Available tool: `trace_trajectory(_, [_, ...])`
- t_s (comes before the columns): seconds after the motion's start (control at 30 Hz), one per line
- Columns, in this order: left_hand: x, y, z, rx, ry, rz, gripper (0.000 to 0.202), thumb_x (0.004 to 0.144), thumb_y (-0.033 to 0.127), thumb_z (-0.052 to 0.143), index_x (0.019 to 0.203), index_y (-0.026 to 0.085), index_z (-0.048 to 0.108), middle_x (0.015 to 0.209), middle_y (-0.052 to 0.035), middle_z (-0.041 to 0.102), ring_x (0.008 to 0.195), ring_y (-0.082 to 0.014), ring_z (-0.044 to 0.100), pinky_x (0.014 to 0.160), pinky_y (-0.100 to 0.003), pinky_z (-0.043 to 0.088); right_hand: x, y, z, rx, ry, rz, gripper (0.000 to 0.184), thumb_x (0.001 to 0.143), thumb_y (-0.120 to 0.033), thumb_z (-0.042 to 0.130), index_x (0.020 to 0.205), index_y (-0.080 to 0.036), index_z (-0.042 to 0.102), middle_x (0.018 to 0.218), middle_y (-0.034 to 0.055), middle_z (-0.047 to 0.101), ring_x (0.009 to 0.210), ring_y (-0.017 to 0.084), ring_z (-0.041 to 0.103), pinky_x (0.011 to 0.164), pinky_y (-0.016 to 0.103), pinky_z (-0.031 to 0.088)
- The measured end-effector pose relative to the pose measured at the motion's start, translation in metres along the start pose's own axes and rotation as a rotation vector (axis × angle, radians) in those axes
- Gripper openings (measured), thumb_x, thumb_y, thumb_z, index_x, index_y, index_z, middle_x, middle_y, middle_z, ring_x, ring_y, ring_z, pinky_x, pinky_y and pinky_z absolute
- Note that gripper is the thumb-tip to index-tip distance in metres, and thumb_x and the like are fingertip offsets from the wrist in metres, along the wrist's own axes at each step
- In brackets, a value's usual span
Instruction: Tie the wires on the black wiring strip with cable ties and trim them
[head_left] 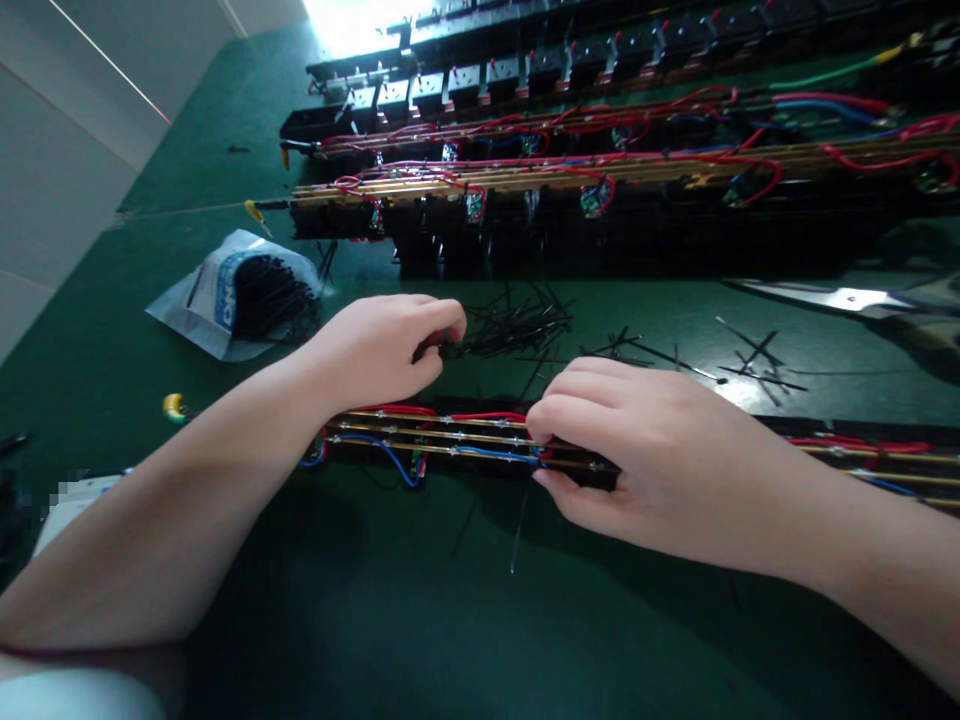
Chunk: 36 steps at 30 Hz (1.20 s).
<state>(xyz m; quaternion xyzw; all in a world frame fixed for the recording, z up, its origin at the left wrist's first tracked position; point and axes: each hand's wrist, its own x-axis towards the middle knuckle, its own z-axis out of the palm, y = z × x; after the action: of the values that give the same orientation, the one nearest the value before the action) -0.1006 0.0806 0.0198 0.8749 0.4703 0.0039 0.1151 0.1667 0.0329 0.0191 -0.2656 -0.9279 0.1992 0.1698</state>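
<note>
One clear plastic bag of black cable ties [191, 308] lies left of the left fingers, back beside the wrist. Next comes the left hand [394, 345], thumb and index finger curled toward each other around a dark gap; whether they pinch a tie I cannot tell. Just right of those fingertips spreads a loose pile of black cable ties [525, 320]. On the near side of the left fingers, apart from them, lies a black strip with brass bars and red and blue wires [450, 437], its long axis running left to right under both arms. The right hand [637, 440] is nearer to it: its thumb is at the strip's near edge and its index finger at the far bars, tips apart with the strip between; whether they clamp it, I cannot tell. Scissors [840, 298] lie beyond and right of the right fingers.
</note>
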Motion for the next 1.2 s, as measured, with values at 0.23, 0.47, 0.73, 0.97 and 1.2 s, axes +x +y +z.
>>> trace_trajectory(0.23, [0.0001,0.0005,0.0006,0.009,0.004,0.007,0.028,0.085,0.023,0.051,0.108,0.022,0.067,0.089,-0.0019,0.069,0.080,-0.0206,0.064,0.069,-0.031,0.042,-0.0001,0.0000,-0.0004,-0.003,0.000,0.000,0.009,0.084,-0.014,0.069,0.085,-0.020,0.062,0.081,0.0024,0.065,0.076,0.019,0.057,0.060,0.030,0.037])
trace_trajectory(0.47, [-0.0007,0.0013,0.0003,0.007,0.002,0.007,0.030,0.085,0.024,0.050,0.109,0.022,0.068,0.087,-0.0019,0.070,0.078,-0.0210,0.065,0.069,-0.032,0.042,0.0000,0.0010,0.0007,0.006,-0.007,0.005,0.010,0.084,-0.014,0.070,0.084,-0.020,0.061,0.080,0.0019,0.065,0.076,0.019,0.057,0.060,0.029,0.037])
trace_trajectory(0.73, [-0.0001,0.0019,0.0014,0.000,0.013,0.006,0.030,0.086,0.023,0.049,0.108,0.021,0.070,0.091,-0.0033,0.073,0.080,-0.0222,0.067,0.072,-0.034,0.045,0.0017,-0.0005,0.0007,-0.003,-0.014,0.006,0.011,0.084,-0.014,0.070,0.084,-0.021,0.061,0.081,0.0023,0.065,0.076,0.019,0.057,0.060,0.029,0.037])
trace_trajectory(0.97, [0.0001,0.0011,0.0011,0.005,0.017,0.026,0.027,0.089,0.024,0.048,0.106,0.021,0.069,0.096,-0.0034,0.074,0.083,-0.0221,0.068,0.072,-0.034,0.047,-0.0015,0.0003,-0.0003,-0.002,-0.008,-0.005,0.010,0.085,-0.014,0.069,0.085,-0.020,0.061,0.081,0.0019,0.065,0.076,0.018,0.057,0.060,0.029,0.038])
trace_trajectory(1.2, [-0.0002,0.0011,0.0011,0.005,0.021,0.029,0.024,0.090,0.023,0.049,0.103,0.021,0.069,0.095,-0.0031,0.074,0.085,-0.0216,0.068,0.074,-0.034,0.048,-0.0005,-0.0002,-0.0002,-0.004,-0.017,0.009,0.007,0.086,-0.016,0.066,0.085,-0.021,0.061,0.081,0.0031,0.065,0.076,0.019,0.057,0.060,0.030,0.038])
